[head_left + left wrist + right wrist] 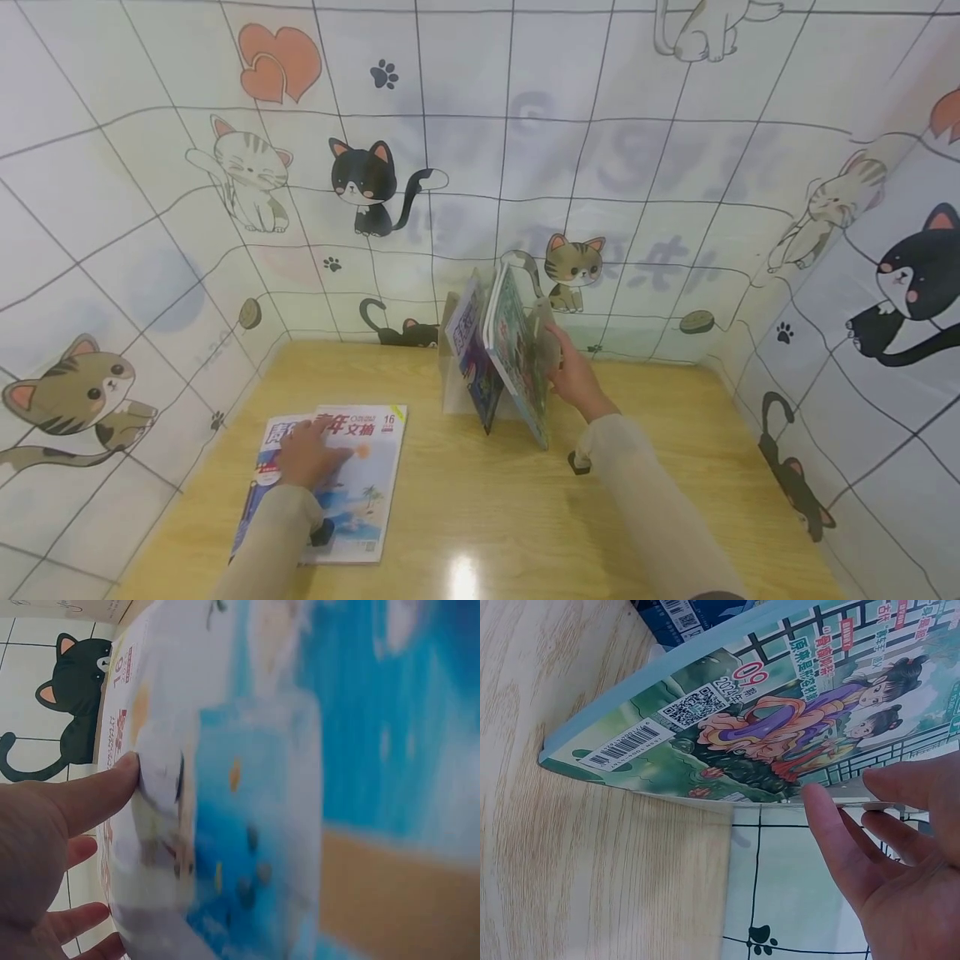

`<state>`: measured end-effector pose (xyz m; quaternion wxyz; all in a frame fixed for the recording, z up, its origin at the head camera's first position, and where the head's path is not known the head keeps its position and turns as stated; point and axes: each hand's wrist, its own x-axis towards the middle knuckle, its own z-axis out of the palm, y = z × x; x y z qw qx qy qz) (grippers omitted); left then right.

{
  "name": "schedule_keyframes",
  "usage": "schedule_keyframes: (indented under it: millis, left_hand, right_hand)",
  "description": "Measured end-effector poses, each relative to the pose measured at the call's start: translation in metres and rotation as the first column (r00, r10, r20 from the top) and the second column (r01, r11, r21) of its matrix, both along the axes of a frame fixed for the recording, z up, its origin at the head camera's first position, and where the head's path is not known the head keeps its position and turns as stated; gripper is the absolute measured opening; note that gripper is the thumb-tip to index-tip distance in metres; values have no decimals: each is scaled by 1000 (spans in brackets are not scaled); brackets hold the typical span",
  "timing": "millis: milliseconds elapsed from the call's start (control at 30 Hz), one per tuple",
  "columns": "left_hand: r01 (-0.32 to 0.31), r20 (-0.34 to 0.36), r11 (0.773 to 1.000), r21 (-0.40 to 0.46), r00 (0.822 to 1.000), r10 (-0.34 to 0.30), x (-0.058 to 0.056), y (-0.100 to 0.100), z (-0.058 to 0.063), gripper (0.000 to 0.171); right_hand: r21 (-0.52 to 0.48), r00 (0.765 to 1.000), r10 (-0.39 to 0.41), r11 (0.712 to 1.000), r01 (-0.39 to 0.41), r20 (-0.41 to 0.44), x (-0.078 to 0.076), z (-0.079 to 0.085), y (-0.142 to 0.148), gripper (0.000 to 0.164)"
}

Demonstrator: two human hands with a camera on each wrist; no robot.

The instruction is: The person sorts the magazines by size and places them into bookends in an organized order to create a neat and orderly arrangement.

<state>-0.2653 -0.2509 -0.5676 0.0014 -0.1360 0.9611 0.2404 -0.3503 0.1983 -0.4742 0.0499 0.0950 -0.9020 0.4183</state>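
Note:
My left hand [309,454] rests on a white magazine [382,492] with red lettering and a beach picture. That magazine overlaps a second magazine [251,512] to its left. In the left wrist view the thumb lies on the cover, with the fingers by its edge. My right hand [576,379] pinches the right side panel of a translucent bookend [545,321], thumb and fingers on either side of its edge in the right wrist view. In it a green illustrated magazine [780,727] leans beside a purple and dark blue magazine [476,358], their lower corners jutting toward me.
A light wood-grain table [465,500] carries everything. Behind it and at both sides stand white gridded walls [465,167] printed with cartoon cats. The bookend stands near the back wall. A small black strap piece [579,463] shows at the right wrist.

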Motion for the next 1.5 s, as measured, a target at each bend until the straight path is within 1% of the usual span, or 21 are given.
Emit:
schedule_keyframes:
  millis: [33, 67, 167, 233, 333, 433, 567, 733, 833, 933, 967, 1000, 1033, 1167, 1233, 1300, 1400, 1500]
  left_hand:
    - [0, -7, 1000, -7, 1000, 0, 1, 1, 3, 77]
    - [3, -13, 1000, -7, 1000, -3, 1, 1, 3, 78]
    - [5, -40, 1000, -11, 999, -5, 0, 0, -1, 76]
    - [-3, -45, 1000, 8, 999, 3, 0, -1, -2, 75]
    - [-31, -39, 998, 56, 999, 33, 1, -1, -2, 71]
    - [-66, -15, 992, 112, 998, 68, 3, 0, -2, 68]
    - [-88, 6, 983, 163, 996, 88, 4, 1, -5, 67]
    - [-75, 7, 979, 191, 997, 75, 4, -1, -14, 69]
    - [-53, 5, 973, 223, 999, 53, 4, -4, -16, 69]
    - [-51, 23, 964, 262, 999, 46, 4, -8, -15, 65]
    - [-52, 34, 960, 277, 998, 44, 5, -10, -14, 64]
    - [-66, 53, 956, 287, 997, 53, 6, -11, -13, 62]
    - [-57, 62, 954, 293, 997, 40, 6, -13, -12, 62]
    - [-77, 108, 941, 331, 993, 43, 8, -20, -8, 59]
    - [-67, 102, 937, 343, 994, 33, 7, -23, -8, 58]
    - [-71, 102, 934, 350, 994, 37, 7, -26, -9, 56]
    - [-43, 80, 939, 341, 997, 17, 6, -29, -11, 55]
    - [-31, 68, 945, 325, 998, 9, 6, -31, -12, 53]
  right_hand:
    - [-3, 1000, 4, 1000, -4, 2, 0, 1, 0, 86]
    - [-8, 1000, 6, 1000, -6, 2, 1, 1, 0, 86]
    - [-18, 1000, 5, 1000, -5, 6, 1, 2, 0, 85]
    - [-19, 1000, -3, 1000, 4, 6, 1, 1, 0, 85]
    - [-11, 1000, -18, 1000, 19, 4, 0, 0, 1, 86]
    - [3, 1000, -15, 1000, 15, 0, 0, 0, 1, 86]
    - [5, 1000, -16, 1000, 16, -3, 1, 0, 2, 86]
    - [7, 1000, -16, 1000, 16, -7, 2, -1, 3, 85]
    - [0, 1000, -7, 1000, 7, -7, 3, -1, 3, 85]
    - [-8, 1000, -4, 1000, 4, -7, 4, 0, 1, 84]
    - [-10, 1000, -6, 1000, 6, -5, 5, 0, 0, 85]
    - [-10, 1000, -7, 1000, 7, -5, 5, 1, 0, 85]
    - [-10, 1000, -11, 1000, 11, -7, 5, 1, -1, 85]
    - [-7, 1000, -16, 1000, 16, -11, 5, 3, -1, 84]
    - [-7, 1000, -13, 1000, 13, -14, 5, 3, -1, 83]
    - [-9, 1000, -12, 1000, 11, -13, 4, 3, -1, 82]
    - [-14, 1000, -9, 1000, 9, -12, 3, 3, -1, 82]
    - [-16, 1000, -9, 1000, 9, -10, 3, 3, -1, 83]
